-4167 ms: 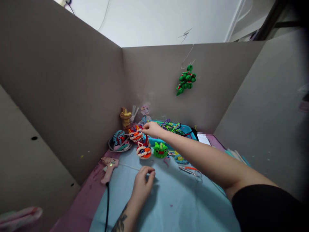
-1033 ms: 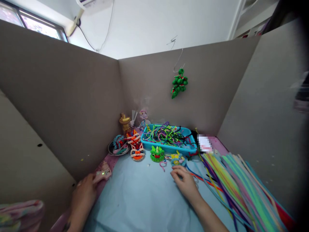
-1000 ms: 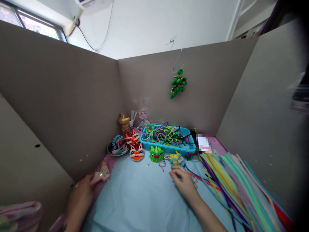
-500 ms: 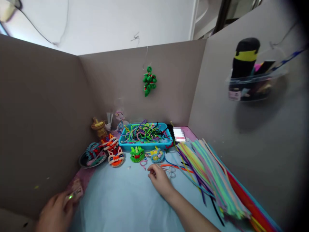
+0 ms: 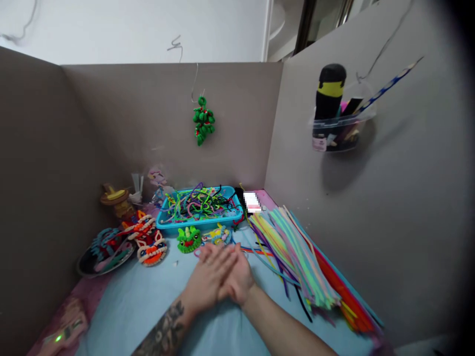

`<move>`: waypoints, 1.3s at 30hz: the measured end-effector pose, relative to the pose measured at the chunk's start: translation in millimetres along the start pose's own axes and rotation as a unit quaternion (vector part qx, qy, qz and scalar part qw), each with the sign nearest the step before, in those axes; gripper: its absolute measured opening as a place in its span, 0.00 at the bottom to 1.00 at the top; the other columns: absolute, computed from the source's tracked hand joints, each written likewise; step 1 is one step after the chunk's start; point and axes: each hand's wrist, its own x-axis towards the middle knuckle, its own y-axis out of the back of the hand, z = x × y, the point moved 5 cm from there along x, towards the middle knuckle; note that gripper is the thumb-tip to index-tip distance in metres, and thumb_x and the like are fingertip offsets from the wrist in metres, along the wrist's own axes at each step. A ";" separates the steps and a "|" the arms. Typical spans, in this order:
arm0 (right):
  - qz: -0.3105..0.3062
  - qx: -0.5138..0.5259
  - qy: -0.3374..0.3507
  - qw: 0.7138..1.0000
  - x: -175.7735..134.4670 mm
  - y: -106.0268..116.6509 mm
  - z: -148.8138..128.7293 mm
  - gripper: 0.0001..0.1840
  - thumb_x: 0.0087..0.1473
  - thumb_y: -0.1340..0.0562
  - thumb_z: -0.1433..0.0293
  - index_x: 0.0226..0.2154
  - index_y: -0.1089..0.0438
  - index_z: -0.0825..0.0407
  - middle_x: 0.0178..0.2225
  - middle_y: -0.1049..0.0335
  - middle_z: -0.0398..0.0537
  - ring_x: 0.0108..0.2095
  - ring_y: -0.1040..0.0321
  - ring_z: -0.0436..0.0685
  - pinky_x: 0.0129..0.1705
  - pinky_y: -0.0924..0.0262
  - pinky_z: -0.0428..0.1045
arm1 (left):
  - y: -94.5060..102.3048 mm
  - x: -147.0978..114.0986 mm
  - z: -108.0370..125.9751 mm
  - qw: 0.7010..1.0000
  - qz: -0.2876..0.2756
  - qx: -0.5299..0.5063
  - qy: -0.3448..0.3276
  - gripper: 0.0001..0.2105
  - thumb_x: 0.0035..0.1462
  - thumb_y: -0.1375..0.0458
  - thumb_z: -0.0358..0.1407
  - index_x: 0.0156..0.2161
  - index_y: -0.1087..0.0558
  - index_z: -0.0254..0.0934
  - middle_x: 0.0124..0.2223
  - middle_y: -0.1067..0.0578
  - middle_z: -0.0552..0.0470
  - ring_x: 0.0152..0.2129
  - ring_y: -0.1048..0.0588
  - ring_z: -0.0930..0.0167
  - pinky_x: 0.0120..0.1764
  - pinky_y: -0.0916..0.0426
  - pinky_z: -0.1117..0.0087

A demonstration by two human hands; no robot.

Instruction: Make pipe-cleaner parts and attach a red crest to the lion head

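My left hand, at the end of a tattooed forearm, lies with its fingers stretched flat across my right hand. The right palm is turned up beneath it, and the two touch over the middle of the blue cloth. Nothing shows between them, though the palms' contact is hidden. Just beyond the fingertips sit a green fuzzy animal head and a blue and yellow fuzzy figure, partly covered by the hands. An orange and white fuzzy head is farther left.
A blue tray of pipe cleaner scraps stands at the back. Bundled pipe cleaners lie on the right. A metal bowl is at left, a device with a green light at front left. A plastic cup hangs on the right partition.
My left hand has left the green-lit device and come to rest on my right hand. The right hand has turned palm up. The view has swung to the right.
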 end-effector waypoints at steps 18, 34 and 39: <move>0.036 -0.019 0.038 0.998 -9.8 -0.7 -18.8 0.29 0.51 0.46 0.47 0.15 0.33 0.52 0.25 0.30 0.51 0.32 0.33 0.57 0.36 0.40 0.52 | 3.7 -26.7 -66.9 0.935 0.160 0.024 0.316 0.21 0.59 0.50 0.37 0.56 0.37 0.31 0.59 0.37 0.33 0.59 0.44 0.51 0.49 0.39 0.47; 0.274 -0.752 -0.209 0.562 -81.2 156.7 -112.9 0.31 0.53 0.44 0.65 0.57 0.47 0.59 0.42 0.30 0.62 0.39 0.30 0.65 0.36 0.42 0.51 | -0.4 -35.6 -46.4 0.960 0.208 -0.145 0.124 0.22 0.54 0.44 0.33 0.55 0.37 0.44 0.38 0.22 0.51 0.35 0.23 0.67 0.44 0.30 0.66; 0.334 -0.752 -0.141 0.551 -96.6 152.7 -132.4 0.29 0.53 0.47 0.68 0.57 0.48 0.56 0.42 0.30 0.59 0.39 0.30 0.63 0.36 0.41 0.51 | 11.9 -36.7 -43.9 0.939 0.252 -0.171 0.162 0.19 0.54 0.44 0.32 0.52 0.35 0.40 0.44 0.25 0.45 0.41 0.26 0.65 0.43 0.31 0.66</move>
